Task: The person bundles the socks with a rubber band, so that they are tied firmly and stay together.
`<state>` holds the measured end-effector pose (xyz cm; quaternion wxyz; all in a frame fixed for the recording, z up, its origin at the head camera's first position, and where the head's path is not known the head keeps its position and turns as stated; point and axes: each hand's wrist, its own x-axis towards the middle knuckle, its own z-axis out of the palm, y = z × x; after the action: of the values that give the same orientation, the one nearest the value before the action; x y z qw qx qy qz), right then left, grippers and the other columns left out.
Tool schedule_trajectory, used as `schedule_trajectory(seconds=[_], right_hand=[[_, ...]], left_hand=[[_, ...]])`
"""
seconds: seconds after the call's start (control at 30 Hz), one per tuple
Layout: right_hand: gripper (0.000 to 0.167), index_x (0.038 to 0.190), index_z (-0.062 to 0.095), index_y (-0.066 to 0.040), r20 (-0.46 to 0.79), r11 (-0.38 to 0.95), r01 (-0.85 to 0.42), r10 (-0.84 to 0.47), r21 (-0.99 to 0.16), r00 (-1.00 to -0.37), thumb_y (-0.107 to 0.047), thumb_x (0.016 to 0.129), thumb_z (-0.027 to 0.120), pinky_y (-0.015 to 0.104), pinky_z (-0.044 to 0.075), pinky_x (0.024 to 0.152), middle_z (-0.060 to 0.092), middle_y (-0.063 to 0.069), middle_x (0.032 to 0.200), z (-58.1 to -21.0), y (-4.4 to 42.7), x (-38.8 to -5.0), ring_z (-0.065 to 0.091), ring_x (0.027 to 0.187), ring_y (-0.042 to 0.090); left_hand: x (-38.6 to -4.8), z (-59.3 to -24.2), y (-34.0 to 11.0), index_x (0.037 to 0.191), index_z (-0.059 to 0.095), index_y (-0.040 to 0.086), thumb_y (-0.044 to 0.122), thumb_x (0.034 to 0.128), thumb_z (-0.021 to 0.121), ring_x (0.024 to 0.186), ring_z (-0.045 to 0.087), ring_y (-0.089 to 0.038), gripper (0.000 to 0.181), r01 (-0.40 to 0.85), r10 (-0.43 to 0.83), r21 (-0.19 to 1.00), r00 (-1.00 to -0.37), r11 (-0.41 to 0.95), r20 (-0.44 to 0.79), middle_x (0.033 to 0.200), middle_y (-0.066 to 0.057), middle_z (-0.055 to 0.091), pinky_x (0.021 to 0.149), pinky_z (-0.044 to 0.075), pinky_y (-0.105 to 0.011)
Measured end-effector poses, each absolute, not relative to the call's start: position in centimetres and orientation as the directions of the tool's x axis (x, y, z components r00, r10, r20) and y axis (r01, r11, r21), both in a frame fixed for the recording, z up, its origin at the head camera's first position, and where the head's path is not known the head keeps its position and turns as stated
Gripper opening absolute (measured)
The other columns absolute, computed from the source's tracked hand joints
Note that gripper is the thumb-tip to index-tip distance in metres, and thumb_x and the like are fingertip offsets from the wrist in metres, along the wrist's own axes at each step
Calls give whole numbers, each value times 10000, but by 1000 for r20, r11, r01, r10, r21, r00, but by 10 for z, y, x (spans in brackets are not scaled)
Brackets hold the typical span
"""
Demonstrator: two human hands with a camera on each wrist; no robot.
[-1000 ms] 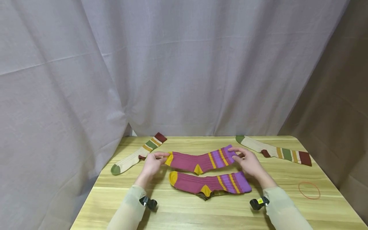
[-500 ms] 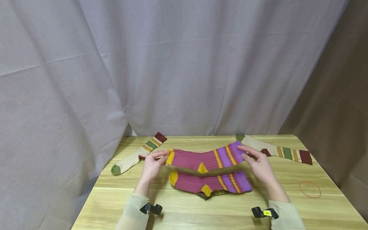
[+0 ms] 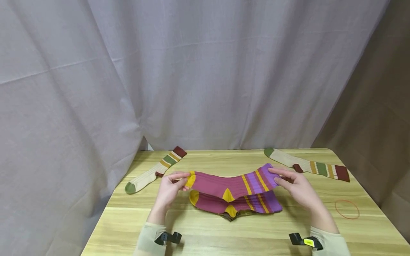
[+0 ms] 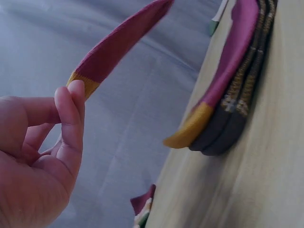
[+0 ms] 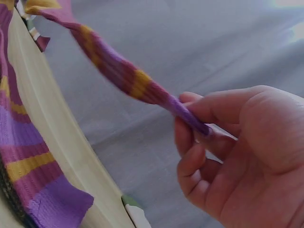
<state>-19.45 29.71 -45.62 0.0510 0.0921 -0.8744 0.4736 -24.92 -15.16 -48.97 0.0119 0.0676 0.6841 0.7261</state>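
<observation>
ok so the left hand pinches the yellow toe of a magenta sock and the right hand pinches its purple cuff; it's up off the table, sagging mid-way, above a matching sock that lies on dark socks

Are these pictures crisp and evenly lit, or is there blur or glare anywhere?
Head view: fairly crisp, soft shadows on the wood-grain table; left wrist view: dim, the held magenta sock slightly soft; right wrist view: also soft, with bright patches near the top right corner.
</observation>
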Motion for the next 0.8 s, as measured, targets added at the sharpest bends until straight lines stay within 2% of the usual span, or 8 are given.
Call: schedule_trajectory(seconds=[0.07, 0.17, 0.33, 0.43, 0.63, 0.8], right_hand=[[360, 1414, 703, -84, 153, 515, -201, -135, -833, -979, -225, 1086, 659, 165, 506, 910, 575, 195, 1526, -456, 298, -192, 559, 1175, -38], [363, 1409, 701, -63, 124, 490, -192, -166, -850, -978, -205, 1076, 672, 208, 545, 871, 570, 212, 1523, -456, 298, -191, 615, 1087, 35], [383, 1409, 698, -57, 90, 472, -166, -180, -866, -980, -204, 1055, 705, 253, 549, 783, 574, 220, 1514, -456, 299, -191, 611, 941, 118], [384, 1400, 709, -72, 84, 486, -167, -187, -858, -979, -214, 1044, 722, 256, 535, 779, 590, 210, 1501, -455, 300, -192, 597, 946, 124], [365, 1376, 731, -87, 65, 517, -170, -215, -839, -975, -202, 1029, 738, 216, 521, 882, 576, 218, 1524, -455, 305, -188, 584, 1130, 70], [370, 1375, 732, -89, 31, 506, -141, -221, -851, -975, -208, 1025, 741, 245, 521, 834, 559, 226, 1539, -457, 307, -187, 581, 1053, 109]], left_hand=[[-246, -489, -153, 1169, 751, -136, -127, 968, 647, 640, 713, -161, 226, 78, 127, 995, -988, -61, 85, 1223, -270, 675, 645, 615, -248], [-244, -487, -156, 1174, 750, -134, -121, 970, 648, 647, 716, -166, 229, 83, 149, 996, -985, -43, 89, 1206, -252, 675, 644, 612, -248], [-246, -485, -159, 1182, 744, -139, -112, 977, 643, 670, 715, -156, 230, 71, 195, 997, -978, 3, 69, 1166, -237, 677, 657, 604, -237], [-247, -484, -160, 1173, 742, -148, -102, 976, 649, 685, 714, -158, 222, 78, 230, 997, -971, 27, 70, 1160, -249, 673, 665, 604, -237], [-245, -486, -162, 1176, 742, -141, -69, 992, 654, 707, 717, -161, 216, 63, 319, 995, -947, 80, 35, 1186, -252, 667, 690, 619, -264], [-243, -490, -161, 1171, 753, -123, -52, 995, 663, 707, 720, -162, 211, 62, 351, 992, -936, 111, 19, 1188, -242, 672, 684, 623, -274]])
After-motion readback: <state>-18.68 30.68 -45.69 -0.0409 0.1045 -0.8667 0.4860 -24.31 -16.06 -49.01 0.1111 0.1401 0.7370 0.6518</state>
